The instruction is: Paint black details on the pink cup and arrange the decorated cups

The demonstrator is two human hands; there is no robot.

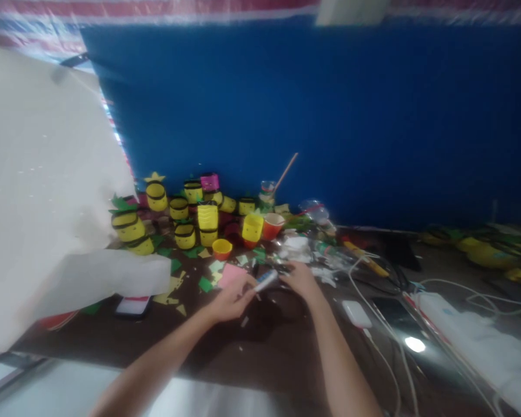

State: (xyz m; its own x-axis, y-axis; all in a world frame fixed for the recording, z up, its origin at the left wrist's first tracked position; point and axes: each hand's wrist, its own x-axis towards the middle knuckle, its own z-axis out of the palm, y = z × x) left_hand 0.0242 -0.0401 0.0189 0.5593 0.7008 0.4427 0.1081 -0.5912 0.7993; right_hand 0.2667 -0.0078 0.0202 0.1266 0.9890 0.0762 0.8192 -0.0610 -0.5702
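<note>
Near the middle of the dark table, my left hand (232, 300) is closed around one end of a small white and blue object (265, 281), which may be a tube or marker. My right hand (300, 279) is just right of that object's far end, its fingers bent near small dark items that are too blurred to name. A pink paper piece (231, 275) lies just behind my left hand. Behind both hands stand a yellow cup (252, 227) and a small orange and yellow cup (222, 249).
Several yellow cups with black bands (184, 236) stand at the back left. Green and yellow paper scraps (181, 310) lie around a phone (132, 306). At right are a white power bank (356, 314), cables, a dark phone or tablet (399, 324) and a yellow cutter (367, 259).
</note>
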